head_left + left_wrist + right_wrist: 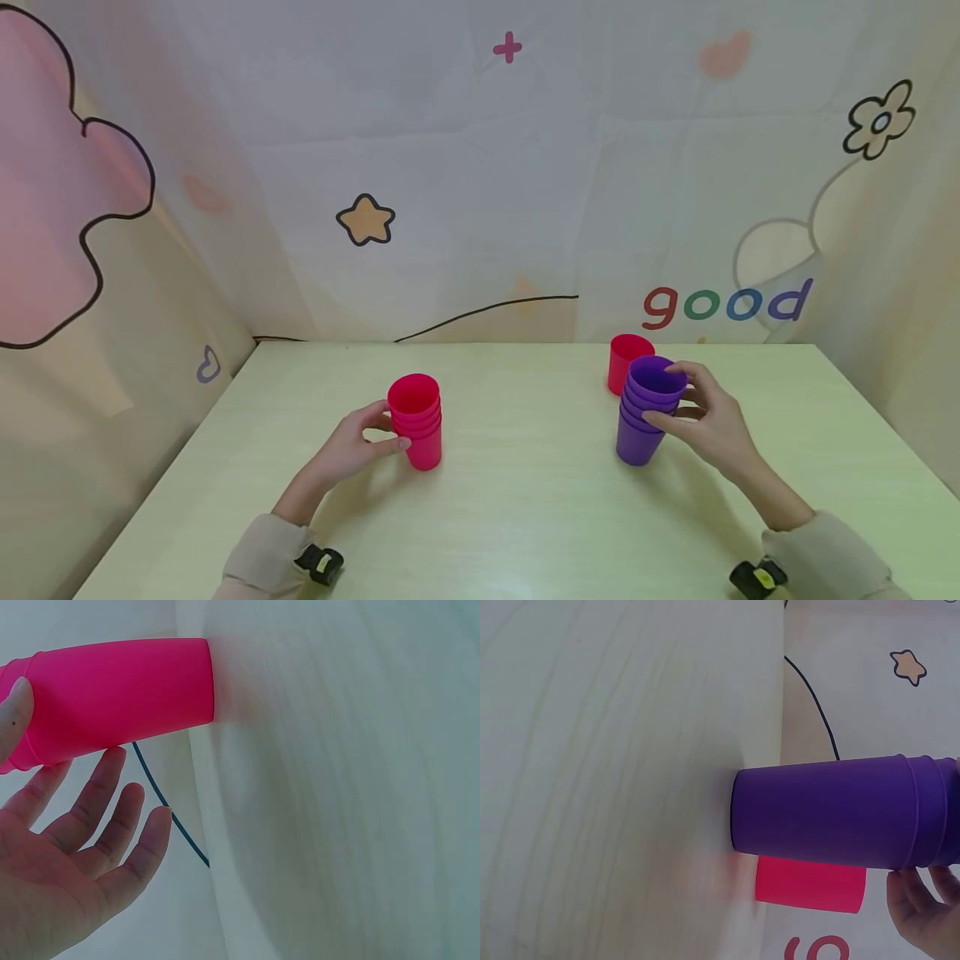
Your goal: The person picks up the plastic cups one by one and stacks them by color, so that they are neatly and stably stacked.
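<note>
In the head view my left hand (352, 446) holds a stack of several pink-red cups (426, 450), thumb on the near side and fingers behind. Mouths face up. The left wrist view shows the thumb and fingertips against the bottom part of the pink-red stack (127, 690), whose base is right at the tabletop. On the right, my right hand (716, 429) grips a stack of several purple cups (637, 442) near the rims, thumb in front. The purple stack (825, 814) stands mouth up, its base right at the table. Just behind it is a single red cup (622, 367), partly hidden.
The pale wooden table (517, 500) reaches back to a printed cloth backdrop (480, 192) with a star and the word "good". Cloth also hangs along both sides. A wide stretch of tabletop lies between the two stacks.
</note>
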Motion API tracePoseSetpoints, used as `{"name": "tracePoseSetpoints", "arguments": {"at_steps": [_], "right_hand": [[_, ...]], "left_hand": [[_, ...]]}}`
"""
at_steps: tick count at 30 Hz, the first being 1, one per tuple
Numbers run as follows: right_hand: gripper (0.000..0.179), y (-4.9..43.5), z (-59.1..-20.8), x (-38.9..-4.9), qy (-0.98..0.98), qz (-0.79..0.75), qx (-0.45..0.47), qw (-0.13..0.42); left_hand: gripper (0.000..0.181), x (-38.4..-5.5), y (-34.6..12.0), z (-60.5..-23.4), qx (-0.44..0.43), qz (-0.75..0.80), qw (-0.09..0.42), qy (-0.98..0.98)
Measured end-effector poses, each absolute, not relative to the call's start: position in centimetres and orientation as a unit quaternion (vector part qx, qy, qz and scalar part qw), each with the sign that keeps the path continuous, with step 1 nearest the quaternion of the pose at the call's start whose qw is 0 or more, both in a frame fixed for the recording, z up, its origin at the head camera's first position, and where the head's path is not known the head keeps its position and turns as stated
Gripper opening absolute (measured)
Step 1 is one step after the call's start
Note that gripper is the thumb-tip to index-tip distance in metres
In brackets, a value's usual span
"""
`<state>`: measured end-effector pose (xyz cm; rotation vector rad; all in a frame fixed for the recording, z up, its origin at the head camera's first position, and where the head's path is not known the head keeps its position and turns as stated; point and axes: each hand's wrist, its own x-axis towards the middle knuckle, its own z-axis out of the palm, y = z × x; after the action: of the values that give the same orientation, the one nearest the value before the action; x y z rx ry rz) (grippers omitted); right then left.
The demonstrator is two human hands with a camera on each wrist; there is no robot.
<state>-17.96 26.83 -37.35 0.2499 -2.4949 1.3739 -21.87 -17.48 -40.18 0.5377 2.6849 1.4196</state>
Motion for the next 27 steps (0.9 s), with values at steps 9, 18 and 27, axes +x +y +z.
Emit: {"name": "tracePoseSetpoints", "arguments": {"at_steps": [9,18,27], "right_hand": [[0.055,25.8,-37.4,-18.4,-0.864,0.474,0.091,0.143],[0.054,24.6,-37.5,-19.0,-0.867,0.47,0.095,0.137],[0.054,22.8,-37.2,-19.3,-0.862,0.476,0.108,0.138]], "left_hand": [[0.046,-21.8,-17.4,-40.1,0.175,0.457,0.025,0.872],[0.046,-21.8,-17.4,-40.2,0.178,0.461,0.024,0.869],[0.044,-21.2,-17.2,-39.3,0.184,0.464,0.026,0.866]]}}
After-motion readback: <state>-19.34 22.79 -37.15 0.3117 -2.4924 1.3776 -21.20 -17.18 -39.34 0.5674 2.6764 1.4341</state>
